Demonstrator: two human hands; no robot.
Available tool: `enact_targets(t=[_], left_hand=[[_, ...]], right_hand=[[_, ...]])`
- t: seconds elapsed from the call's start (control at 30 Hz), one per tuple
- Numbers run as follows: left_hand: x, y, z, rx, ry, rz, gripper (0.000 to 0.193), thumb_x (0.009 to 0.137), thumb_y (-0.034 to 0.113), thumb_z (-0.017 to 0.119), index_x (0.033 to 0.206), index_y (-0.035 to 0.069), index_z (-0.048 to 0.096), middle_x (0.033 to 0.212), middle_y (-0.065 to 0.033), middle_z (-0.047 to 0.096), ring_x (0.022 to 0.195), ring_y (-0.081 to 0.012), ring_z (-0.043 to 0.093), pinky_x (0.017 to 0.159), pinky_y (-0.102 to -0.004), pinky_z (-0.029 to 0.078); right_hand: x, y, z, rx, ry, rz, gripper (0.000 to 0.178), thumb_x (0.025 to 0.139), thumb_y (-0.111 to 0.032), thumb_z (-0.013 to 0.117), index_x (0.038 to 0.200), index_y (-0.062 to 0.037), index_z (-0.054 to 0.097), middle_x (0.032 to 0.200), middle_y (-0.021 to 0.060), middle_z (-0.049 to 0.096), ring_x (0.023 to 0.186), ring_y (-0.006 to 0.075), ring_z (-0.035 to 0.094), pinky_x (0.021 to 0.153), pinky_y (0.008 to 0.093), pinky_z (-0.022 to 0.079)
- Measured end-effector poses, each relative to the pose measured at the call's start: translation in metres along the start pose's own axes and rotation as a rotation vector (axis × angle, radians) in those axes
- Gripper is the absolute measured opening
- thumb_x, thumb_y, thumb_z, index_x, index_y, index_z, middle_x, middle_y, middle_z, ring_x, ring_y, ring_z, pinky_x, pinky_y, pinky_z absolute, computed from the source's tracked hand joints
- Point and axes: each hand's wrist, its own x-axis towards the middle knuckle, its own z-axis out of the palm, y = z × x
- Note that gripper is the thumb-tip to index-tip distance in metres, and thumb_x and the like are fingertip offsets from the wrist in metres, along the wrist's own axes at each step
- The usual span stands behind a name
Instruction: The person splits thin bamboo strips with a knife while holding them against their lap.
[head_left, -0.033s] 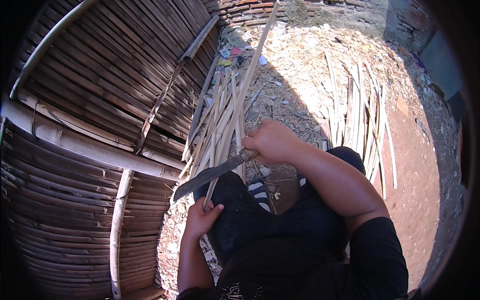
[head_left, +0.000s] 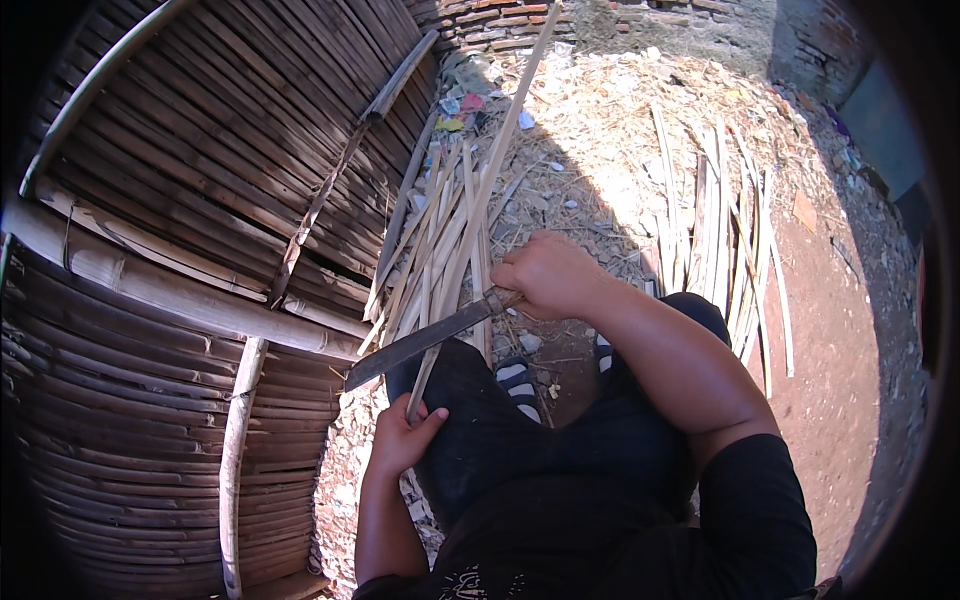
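My right hand (head_left: 555,275) is closed around the wooden handle of a machete (head_left: 422,342). Its dark blade points left and lies across a long pale bamboo strip (head_left: 506,130). Near my left thigh, my left hand (head_left: 398,442) grips the strip's near end, thumb along one side. From there the strip slants up and away toward the brick wall. Under and beside it, a heap of split bamboo strips (head_left: 432,245) spreads on the ground. Whether the blade's edge is biting into the strip cannot be made out.
A bamboo slat wall (head_left: 190,150) with thick poles rises close on the left. Another pile of strips (head_left: 712,225) lies to the right. Shavings and stones cover the ground ahead, up to a brick wall (head_left: 490,25). My sandalled feet (head_left: 518,388) are between the piles.
My right hand and the machete have shifted slightly up and away along the strip. My left hand and the strip stay put.
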Motion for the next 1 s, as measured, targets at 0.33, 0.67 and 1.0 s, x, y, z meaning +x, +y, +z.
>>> enact_targets(t=[0.33,0.67,1.0], left_hand=[[0.0,0.005,0.001,-0.007,-0.03,0.009,0.033,0.087,0.024,0.087,0.084,0.01,0.056,0.066,0.0071,0.05,0.061,-0.0041,0.045,0.054,-0.0252,0.037],[0.001,-0.003,0.001,-0.004,0.006,-0.007,0.034,0.087,0.025,0.086,0.084,0.01,0.057,0.067,0.0063,0.051,0.06,-0.0047,0.046,0.055,-0.0256,0.037],[0.002,0.0,0.002,0.005,-0.022,0.015,0.035,0.088,0.027,0.086,0.083,0.009,0.056,0.064,0.0059,0.05,0.059,-0.0048,0.045,0.054,-0.0255,0.037]], right_hand=[[-0.018,0.064,-0.03,0.287,0.243,0.723,0.03,0.086,-0.03,0.077,0.105,-0.0097,0.068,0.089,0.016,0.071,0.09,0.0387,0.07,0.079,0.0513,0.056],[0.001,0.004,0.005,-0.058,-0.103,-0.106,0.024,0.08,-0.025,0.075,0.097,-0.0125,0.065,0.086,0.0095,0.071,0.09,0.0354,0.071,0.081,0.0513,0.054],[-0.021,0.072,-0.029,0.216,0.287,0.695,0.026,0.089,-0.03,0.074,0.098,-0.0065,0.068,0.088,0.0192,0.072,0.089,0.0412,0.07,0.081,0.0517,0.055]])
